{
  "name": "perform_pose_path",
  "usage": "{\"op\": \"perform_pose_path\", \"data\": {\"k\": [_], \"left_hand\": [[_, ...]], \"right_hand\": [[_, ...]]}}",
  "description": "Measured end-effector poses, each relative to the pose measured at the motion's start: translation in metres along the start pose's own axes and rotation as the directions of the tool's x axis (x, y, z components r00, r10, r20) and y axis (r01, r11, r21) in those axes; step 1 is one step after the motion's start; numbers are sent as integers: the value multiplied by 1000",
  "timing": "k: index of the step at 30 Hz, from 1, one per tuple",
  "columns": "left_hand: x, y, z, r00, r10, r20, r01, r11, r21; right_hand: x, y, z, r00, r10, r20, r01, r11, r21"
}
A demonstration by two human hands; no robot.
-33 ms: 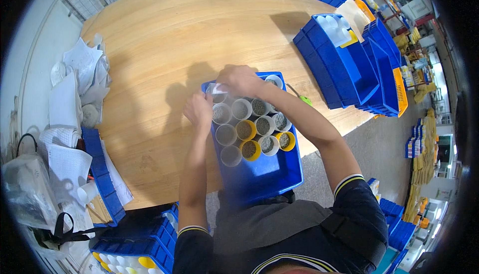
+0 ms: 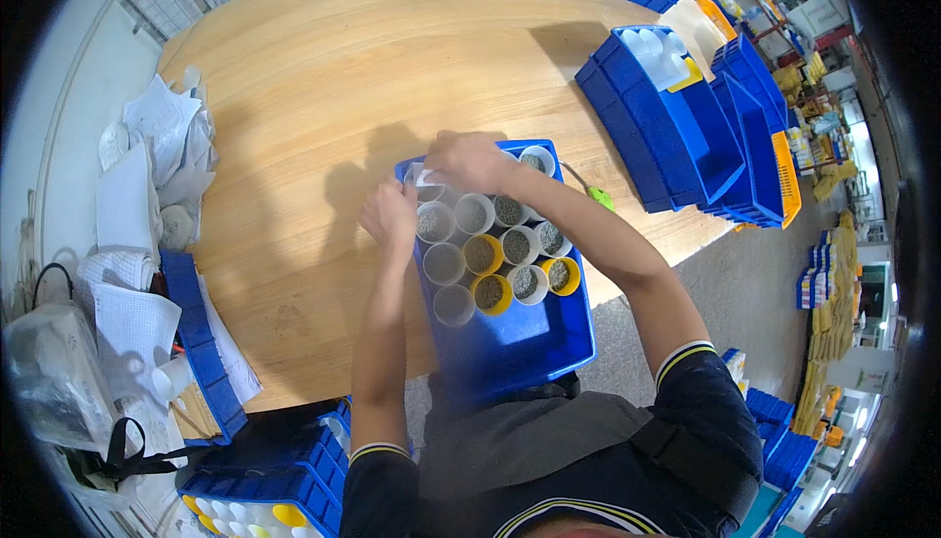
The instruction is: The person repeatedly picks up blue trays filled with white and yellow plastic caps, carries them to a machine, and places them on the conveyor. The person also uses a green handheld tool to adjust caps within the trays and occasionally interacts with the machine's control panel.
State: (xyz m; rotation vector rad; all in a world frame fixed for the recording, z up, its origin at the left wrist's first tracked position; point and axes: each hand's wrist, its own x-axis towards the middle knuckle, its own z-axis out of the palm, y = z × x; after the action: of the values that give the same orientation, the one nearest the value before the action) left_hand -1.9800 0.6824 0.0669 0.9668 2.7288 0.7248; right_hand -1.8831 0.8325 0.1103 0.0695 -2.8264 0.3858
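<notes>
A blue plastic tray point(image 2: 510, 347) holds rows of white and yellow cups filled with grey granules. At its far left corner stands a pale cup point(image 2: 428, 192), partly covered by my hands. My left hand point(image 2: 391, 213) is closed beside this cup, thumb and forefinger at its rim. Bent over the same cup from the right is my right hand point(image 2: 469, 162), its fingers curled down. A small whitish piece point(image 2: 422, 175) shows between the two hands; its kind is unclear. Nearer to me sit a yellow cup point(image 2: 504, 301) and a frosted cup point(image 2: 453, 306).
Blue bins point(image 2: 642, 136) stand at the right table edge, one with white cups inside. A green object point(image 2: 600, 198) with a cord lies beside the tray. Papers point(image 2: 132, 313) pile up along the left side. Another blue bin point(image 2: 284, 484) with cups is at lower left.
</notes>
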Motion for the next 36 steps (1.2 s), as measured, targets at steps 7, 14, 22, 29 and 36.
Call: {"op": "perform_pose_path", "data": {"k": [7,14,22,29,36], "left_hand": [[-11,-6,8,992,85,-98,-93,992,-86],[-15,-2,10,988,85,-128,-95,993,-67],[-6,-5,7,999,-2,-44,-4,991,-136],[19,-5,7,985,130,-111,-158,936,-314],[23,-7,5,995,84,-54,-96,943,-317]], "right_hand": [[-9,-10,7,947,241,-211,-265,960,-92],[10,3,0,951,212,-226,-235,969,-79],[-16,-11,20,998,13,54,-7,994,-112],[-22,-29,29,982,181,60,-169,970,-174],[-135,-8,-32,817,481,-319,-498,867,33]]}}
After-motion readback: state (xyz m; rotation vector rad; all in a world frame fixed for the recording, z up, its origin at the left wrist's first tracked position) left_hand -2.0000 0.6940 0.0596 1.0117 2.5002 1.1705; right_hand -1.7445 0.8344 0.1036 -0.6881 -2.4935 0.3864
